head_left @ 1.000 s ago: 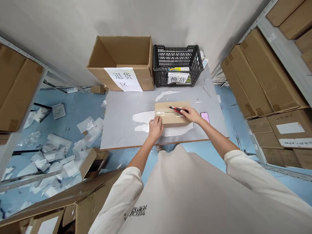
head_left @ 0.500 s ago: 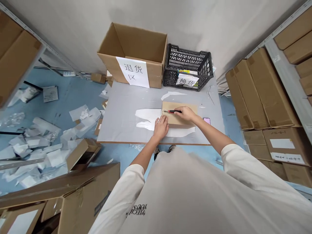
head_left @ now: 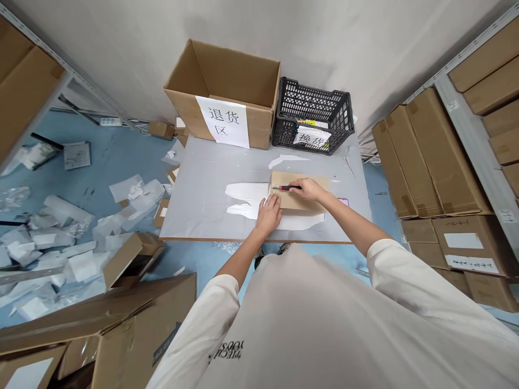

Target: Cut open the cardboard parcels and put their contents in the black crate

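Note:
A small brown cardboard box (head_left: 298,205) lies on the grey-topped table (head_left: 203,178), over torn white patches of the surface. My right hand (head_left: 308,189) is closed round a red and black utility knife (head_left: 290,188). Its blade end points left and meets the taped top of the box near the left end. My left hand (head_left: 269,212) lies against the box's near left corner, fingers extended and holding it steady. A phone (head_left: 343,202) sits right of the box, partly hidden by my right forearm.
At the table's back stand a large open carton (head_left: 227,121) with a paper sign and a black plastic crate (head_left: 314,114). Stacked cartons (head_left: 421,162) fill the right side. Paper scraps (head_left: 81,254) litter the floor at left, near a big carton (head_left: 150,319).
The knife has shifted very slightly at the left end of the box top. Both hands keep their places on the box, while the camera view has tilted a little.

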`<state>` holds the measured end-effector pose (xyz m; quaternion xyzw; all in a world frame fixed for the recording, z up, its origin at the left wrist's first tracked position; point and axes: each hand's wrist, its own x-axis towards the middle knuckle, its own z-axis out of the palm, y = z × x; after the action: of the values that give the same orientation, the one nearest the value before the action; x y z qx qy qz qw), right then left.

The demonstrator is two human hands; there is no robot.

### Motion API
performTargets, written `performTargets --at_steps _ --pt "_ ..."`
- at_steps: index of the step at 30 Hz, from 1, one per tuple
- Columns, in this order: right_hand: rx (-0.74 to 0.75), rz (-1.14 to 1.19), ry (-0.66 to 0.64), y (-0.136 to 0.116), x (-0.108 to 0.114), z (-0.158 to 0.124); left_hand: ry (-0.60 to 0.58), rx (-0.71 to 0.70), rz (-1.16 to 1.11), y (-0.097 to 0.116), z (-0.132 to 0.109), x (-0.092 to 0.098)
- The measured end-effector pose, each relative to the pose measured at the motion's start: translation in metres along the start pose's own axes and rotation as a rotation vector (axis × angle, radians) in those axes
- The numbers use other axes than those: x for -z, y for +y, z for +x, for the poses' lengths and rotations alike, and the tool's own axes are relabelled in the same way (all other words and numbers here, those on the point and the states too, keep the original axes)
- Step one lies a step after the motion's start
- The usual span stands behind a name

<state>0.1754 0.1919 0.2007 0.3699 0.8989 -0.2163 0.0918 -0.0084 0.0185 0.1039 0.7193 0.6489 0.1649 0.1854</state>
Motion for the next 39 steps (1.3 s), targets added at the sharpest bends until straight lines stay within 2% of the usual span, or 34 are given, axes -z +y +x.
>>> performTargets --at_steps 5,16,22,31,39 --pt "-0.033 -0.098 -0.04 -0.005 0.007 -0.003 0.016 0.014 0.012 0.001 0.0 0.0" --pt "-0.134 -0.205 -0.144 0.008 0.03 -0.035 0.032 0.052 0.054 0.005 0.001 0.001" --pt "-0.167 -0.192 -0.135 0.022 0.029 -0.046 0.03 0.076 0.069 0.007 0.002 0.005" --pt "-0.243 -0.062 -0.075 0.068 0.02 -0.057 -0.003 0.106 0.11 0.015 0.003 0.016" --pt "-0.365 -0.086 -0.048 0.128 0.029 -0.113 0.028 0.106 0.15 0.009 0.003 0.011"
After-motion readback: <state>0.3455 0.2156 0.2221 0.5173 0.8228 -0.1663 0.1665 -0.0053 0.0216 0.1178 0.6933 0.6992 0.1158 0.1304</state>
